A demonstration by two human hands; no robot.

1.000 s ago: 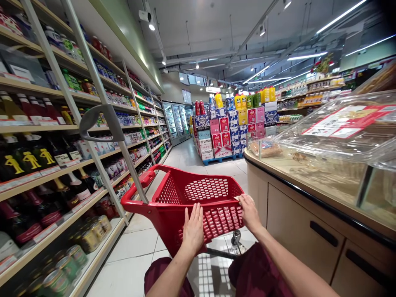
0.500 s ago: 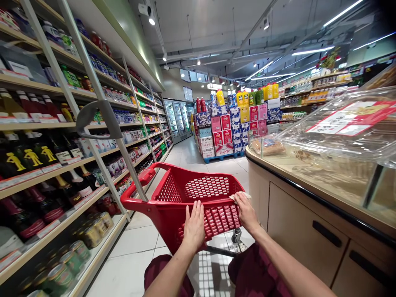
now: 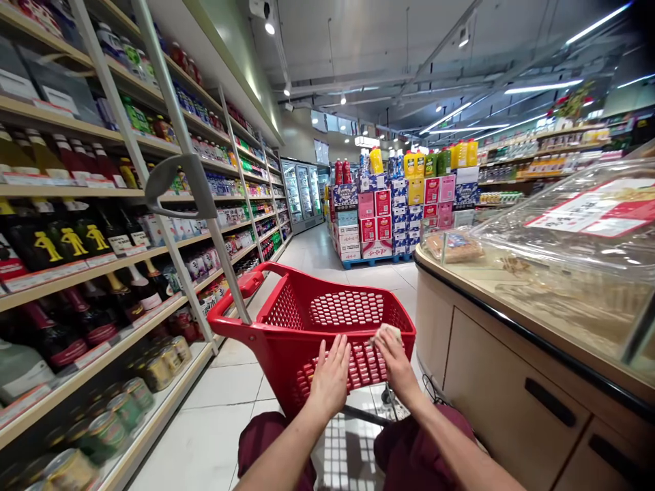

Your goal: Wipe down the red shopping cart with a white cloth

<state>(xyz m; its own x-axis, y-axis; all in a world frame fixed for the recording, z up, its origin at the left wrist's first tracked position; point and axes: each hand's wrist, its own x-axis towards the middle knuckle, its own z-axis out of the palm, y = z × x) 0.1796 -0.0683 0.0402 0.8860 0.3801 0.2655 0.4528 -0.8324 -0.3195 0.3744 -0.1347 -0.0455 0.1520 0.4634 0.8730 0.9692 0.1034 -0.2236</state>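
A red plastic shopping cart (image 3: 276, 341) with a perforated basket stands before me, its side turned my way. My left hand (image 3: 330, 375) lies flat against that side, fingers stretched out just below the rim. Bunched under the fingers of my right hand (image 3: 396, 361) is a pale cloth (image 3: 389, 332), pressed on the rim left of the cart's right corner. A grey metal pole with a looped grey plastic handle (image 3: 179, 187) rises at the cart's left end. The basket floor is mostly hidden behind the near side.
Drink shelves (image 3: 168, 256) run along the left. At right, a rounded wooden counter (image 3: 491, 368) holds clear plastic food packs (image 3: 573, 218). Stacked drink cartons (image 3: 376, 225) stand on a blue pallet ahead, with glass-door fridges (image 3: 301, 191) behind to the left. White tiles (image 3: 225, 389) cover the floor.
My right hand has slid the cloth leftward along the rim, away from the corner and closer to my left hand. My left hand stays flat on the cart's side. The view has shifted slightly left.
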